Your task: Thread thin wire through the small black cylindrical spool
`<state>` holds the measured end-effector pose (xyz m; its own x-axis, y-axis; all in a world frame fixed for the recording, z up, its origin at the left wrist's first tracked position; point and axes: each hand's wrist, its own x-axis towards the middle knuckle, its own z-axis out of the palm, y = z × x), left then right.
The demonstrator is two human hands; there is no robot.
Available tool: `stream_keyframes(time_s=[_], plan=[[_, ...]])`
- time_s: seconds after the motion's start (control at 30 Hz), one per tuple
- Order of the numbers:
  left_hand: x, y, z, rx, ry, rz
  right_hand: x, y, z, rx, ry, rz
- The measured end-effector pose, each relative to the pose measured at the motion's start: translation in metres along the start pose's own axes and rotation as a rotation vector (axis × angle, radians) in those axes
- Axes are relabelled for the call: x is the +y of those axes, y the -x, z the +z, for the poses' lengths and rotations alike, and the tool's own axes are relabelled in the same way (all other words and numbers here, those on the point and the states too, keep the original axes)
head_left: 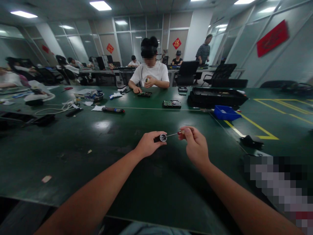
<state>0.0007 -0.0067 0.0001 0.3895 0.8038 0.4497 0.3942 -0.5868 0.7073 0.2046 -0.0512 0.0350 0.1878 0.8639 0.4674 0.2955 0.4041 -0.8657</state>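
Note:
Above the green table, my left hand (149, 143) is closed around a short dark cylinder with a silver round end (163, 137). That end faces me, and small inner parts show faintly inside it. My right hand (195, 143) pinches the reddish handle of a thin screwdriver (173, 134). Its metal shaft points left, with the tip at the silver rim; whether it touches anything inside I cannot tell. Most of the handle is hidden by my fingers.
Beyond my hands lie a hard drive (172, 103), a black tray (216, 97), a blue bin (226, 112) and a dark pen-like tool (113, 110). Cables (60, 107) lie left. A person in a white shirt (153, 73) works opposite. Paper scraps (46, 179) lie front left.

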Motion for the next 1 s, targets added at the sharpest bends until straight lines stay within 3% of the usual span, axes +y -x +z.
stream_keyframes(time_s=[0.17, 0.37, 0.6, 1.0], plan=[[0.0, -0.001, 0.0, -0.011, -0.032, 0.019, 0.006, -0.008, -0.001, 0.015, -0.245, 0.207], [0.001, -0.001, 0.0, -0.018, -0.063, 0.017, -0.008, 0.001, -0.001, 0.022, 0.074, -0.011], [0.002, -0.001, -0.001, -0.014, -0.065, 0.018, -0.007, 0.006, -0.001, -0.025, 0.234, -0.157], [0.001, 0.0, -0.002, -0.011, -0.066, 0.02, -0.01, 0.004, -0.003, -0.031, 0.284, -0.167]])
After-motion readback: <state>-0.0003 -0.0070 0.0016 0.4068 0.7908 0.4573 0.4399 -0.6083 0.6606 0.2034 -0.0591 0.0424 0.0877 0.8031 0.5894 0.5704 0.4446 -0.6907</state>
